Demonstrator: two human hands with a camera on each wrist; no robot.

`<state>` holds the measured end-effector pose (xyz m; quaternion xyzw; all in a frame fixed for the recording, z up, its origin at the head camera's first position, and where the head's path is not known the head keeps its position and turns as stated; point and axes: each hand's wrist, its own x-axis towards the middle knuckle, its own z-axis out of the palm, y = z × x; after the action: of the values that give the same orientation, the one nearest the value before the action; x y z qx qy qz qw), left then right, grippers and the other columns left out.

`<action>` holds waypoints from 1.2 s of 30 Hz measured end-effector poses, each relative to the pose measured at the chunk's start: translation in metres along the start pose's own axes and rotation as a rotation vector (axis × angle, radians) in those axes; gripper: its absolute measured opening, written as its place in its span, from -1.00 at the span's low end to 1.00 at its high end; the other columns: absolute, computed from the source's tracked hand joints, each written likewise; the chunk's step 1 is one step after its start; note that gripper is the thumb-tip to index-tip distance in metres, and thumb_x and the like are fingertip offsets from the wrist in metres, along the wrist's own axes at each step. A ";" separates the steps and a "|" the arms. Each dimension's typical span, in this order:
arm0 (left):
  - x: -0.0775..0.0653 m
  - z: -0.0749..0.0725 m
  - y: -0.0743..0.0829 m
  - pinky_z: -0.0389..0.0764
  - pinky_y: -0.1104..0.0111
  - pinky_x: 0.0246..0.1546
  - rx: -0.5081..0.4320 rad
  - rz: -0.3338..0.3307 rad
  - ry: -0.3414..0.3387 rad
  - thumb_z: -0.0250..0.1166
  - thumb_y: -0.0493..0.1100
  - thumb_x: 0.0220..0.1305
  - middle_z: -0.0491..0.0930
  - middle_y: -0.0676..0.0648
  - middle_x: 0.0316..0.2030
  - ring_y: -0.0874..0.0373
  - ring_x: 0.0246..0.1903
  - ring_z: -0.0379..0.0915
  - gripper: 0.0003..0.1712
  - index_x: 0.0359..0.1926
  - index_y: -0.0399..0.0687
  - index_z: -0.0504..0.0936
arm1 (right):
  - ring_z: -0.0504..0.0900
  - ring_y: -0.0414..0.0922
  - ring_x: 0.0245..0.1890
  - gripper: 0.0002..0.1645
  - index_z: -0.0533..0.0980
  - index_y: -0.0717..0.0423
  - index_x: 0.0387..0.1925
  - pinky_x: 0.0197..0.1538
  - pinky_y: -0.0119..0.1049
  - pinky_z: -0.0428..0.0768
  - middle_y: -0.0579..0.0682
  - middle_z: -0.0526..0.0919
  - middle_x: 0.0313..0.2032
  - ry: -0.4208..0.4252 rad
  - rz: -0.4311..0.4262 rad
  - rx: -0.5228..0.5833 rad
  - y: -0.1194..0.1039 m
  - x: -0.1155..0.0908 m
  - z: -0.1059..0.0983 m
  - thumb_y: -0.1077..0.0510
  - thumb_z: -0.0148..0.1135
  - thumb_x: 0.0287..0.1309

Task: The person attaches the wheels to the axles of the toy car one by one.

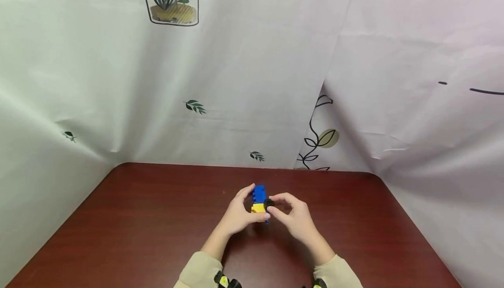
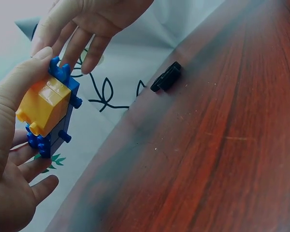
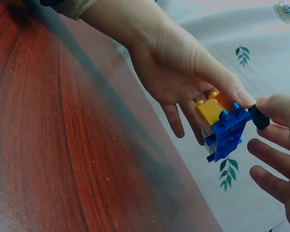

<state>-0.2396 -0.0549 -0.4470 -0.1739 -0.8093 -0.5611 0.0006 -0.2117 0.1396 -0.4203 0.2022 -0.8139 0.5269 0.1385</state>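
Observation:
My left hand (image 1: 237, 214) grips a small toy made of building blocks, its thumb on one side and fingers on the other. The toy has a blue base (image 3: 227, 137) with pegs along its sides, a yellow block (image 2: 50, 104) and a blue block (image 1: 259, 194). My right hand (image 1: 294, 216) pinches a black wheel (image 1: 269, 203) between thumb and fingers against the toy's right side. In the right wrist view the wheel (image 3: 259, 118) meets a corner of the blue base; whether it is seated on a peg, I cannot tell. Both hands are above the table.
A dark red-brown wooden table (image 1: 157, 226) lies below the hands. White cloth (image 1: 244, 60) printed with plants hangs behind and beside it. In the left wrist view a small black piece (image 2: 166, 77) lies on the table; its kind is unclear.

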 end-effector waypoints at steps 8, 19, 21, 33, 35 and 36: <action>0.001 -0.002 0.000 0.45 -0.02 0.14 -0.013 0.010 0.013 0.50 0.16 -0.12 0.23 -0.13 0.35 -0.10 0.26 0.26 0.08 0.41 0.04 0.19 | 0.67 -0.15 -0.24 -0.71 0.60 0.17 -0.14 -0.15 -0.32 0.65 0.05 0.71 -0.20 -0.026 0.044 -0.038 -0.021 0.000 0.001 0.25 0.36 0.04; 0.001 -0.001 0.003 0.41 -0.02 0.18 -0.003 0.014 0.022 0.52 0.17 -0.16 0.27 -0.14 0.33 -0.07 0.25 0.27 0.11 0.40 -0.05 0.21 | 0.64 -0.11 -0.13 -0.75 0.63 0.31 -0.15 -0.08 -0.24 0.65 0.14 0.68 -0.15 -0.063 -0.013 0.011 -0.036 -0.001 -0.004 0.29 0.29 0.10; 0.000 -0.001 0.005 0.42 -0.02 0.18 -0.006 0.016 0.018 0.53 0.14 -0.15 0.26 -0.14 0.33 -0.08 0.26 0.27 0.10 0.39 -0.04 0.22 | 0.64 -0.16 -0.14 -0.79 0.64 0.30 -0.18 -0.10 -0.38 0.63 0.13 0.69 -0.17 -0.046 -0.012 0.024 -0.030 -0.001 -0.003 0.28 0.26 0.14; 0.001 0.004 0.013 0.46 0.01 0.15 -0.053 0.073 0.022 0.56 0.04 -0.16 0.20 -0.15 0.35 -0.11 0.22 0.34 0.11 0.40 0.01 0.19 | 0.59 -0.16 -0.09 -0.65 0.49 0.21 0.02 -0.09 -0.35 0.64 0.20 0.48 0.12 -0.042 0.294 0.386 0.001 0.003 0.009 0.13 0.18 0.24; 0.001 0.004 0.015 0.46 0.04 0.15 -0.060 0.077 0.028 0.55 0.07 -0.17 0.21 -0.12 0.35 -0.09 0.21 0.34 0.10 0.40 0.04 0.21 | 0.58 -0.13 -0.03 -0.59 0.46 0.19 0.09 -0.07 -0.29 0.64 0.18 0.34 0.27 -0.062 0.344 0.429 0.000 0.003 0.010 0.08 0.13 0.28; 0.000 0.005 0.016 0.47 0.05 0.15 -0.063 0.080 0.031 0.55 0.08 -0.16 0.21 -0.11 0.35 -0.08 0.21 0.35 0.09 0.40 0.05 0.21 | 0.58 -0.12 -0.03 -0.56 0.44 0.18 0.13 -0.06 -0.26 0.64 0.19 0.31 0.29 -0.075 0.369 0.455 -0.001 0.003 0.010 0.05 0.11 0.29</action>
<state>-0.2347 -0.0457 -0.4344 -0.1974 -0.7835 -0.5885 0.0303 -0.2138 0.1297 -0.4228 0.0961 -0.7025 0.7041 -0.0385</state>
